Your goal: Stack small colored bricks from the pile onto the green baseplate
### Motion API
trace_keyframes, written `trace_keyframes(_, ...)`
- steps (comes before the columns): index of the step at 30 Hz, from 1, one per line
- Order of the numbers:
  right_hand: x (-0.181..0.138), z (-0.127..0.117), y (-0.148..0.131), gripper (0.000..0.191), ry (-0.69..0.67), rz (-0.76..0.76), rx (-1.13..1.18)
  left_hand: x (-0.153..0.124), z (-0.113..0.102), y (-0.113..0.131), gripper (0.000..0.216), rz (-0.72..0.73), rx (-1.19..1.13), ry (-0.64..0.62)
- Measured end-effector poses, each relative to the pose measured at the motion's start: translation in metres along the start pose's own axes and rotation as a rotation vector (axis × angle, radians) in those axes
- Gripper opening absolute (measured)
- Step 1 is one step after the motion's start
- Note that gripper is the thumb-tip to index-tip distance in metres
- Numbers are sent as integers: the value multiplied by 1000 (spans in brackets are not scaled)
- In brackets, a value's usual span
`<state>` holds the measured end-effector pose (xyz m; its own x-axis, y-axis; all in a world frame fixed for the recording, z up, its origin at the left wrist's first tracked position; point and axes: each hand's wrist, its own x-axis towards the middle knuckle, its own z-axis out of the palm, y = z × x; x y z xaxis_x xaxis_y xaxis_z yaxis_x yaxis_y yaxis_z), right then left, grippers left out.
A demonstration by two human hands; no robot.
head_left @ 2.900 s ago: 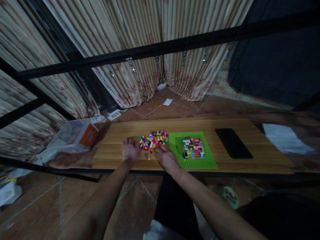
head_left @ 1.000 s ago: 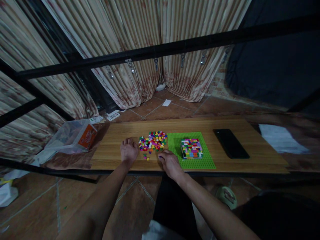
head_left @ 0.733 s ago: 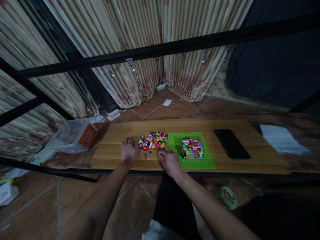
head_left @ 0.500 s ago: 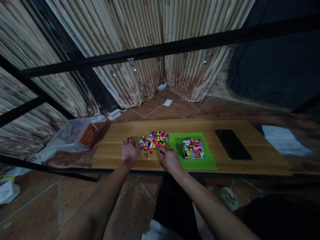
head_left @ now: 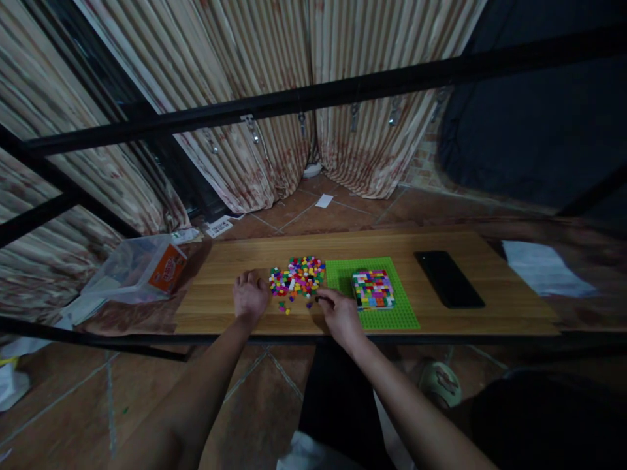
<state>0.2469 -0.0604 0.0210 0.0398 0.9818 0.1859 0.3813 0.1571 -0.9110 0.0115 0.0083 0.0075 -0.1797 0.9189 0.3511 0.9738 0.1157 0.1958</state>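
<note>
A loose pile of small multicoloured toy bricks lies on the wooden tabletop, between my two hands. My left hand rests palm down just left of the pile, fingers apart and holding nothing. My right hand is at the pile's near right side, thumb and forefinger pinched on a small dark brick. Just left of those fingertips lies a single purple brick. To the right, a block built of colourful bricks stands on a green studded baseplate, whose left edge is partly behind my right hand.
A black phone-like slab lies on the table right of the baseplate. Beyond the left end stands a clear plastic box with an orange label. A black metal bar crosses in front of the curtains. White paper lies at far right.
My right hand has drawn slightly back from the pile with the dark brick in its pinch, and a purple brick now shows beside it. My left hand stays put. The view has shifted slightly.
</note>
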Motion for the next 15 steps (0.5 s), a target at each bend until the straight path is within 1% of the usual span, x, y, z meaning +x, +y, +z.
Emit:
trace_keyframes(4, -14, -14, -4, 21, 74, 80, 185, 1, 1, -2, 42, 18, -3, 4)
trace_keyframes(8, -28, -34, -8, 20, 134, 117, 268, 3, 2, -4, 42, 39, 1, 2)
trace_keyframes(11, -38, -52, -7, 20, 181, 127, 273, 4, 3, -5, 42, 36, 0, 9)
trace_keyframes(15, -48, -78, 6, 21, 300, 101, 168, 5, 4, -6, 41, 59, 1, 24)
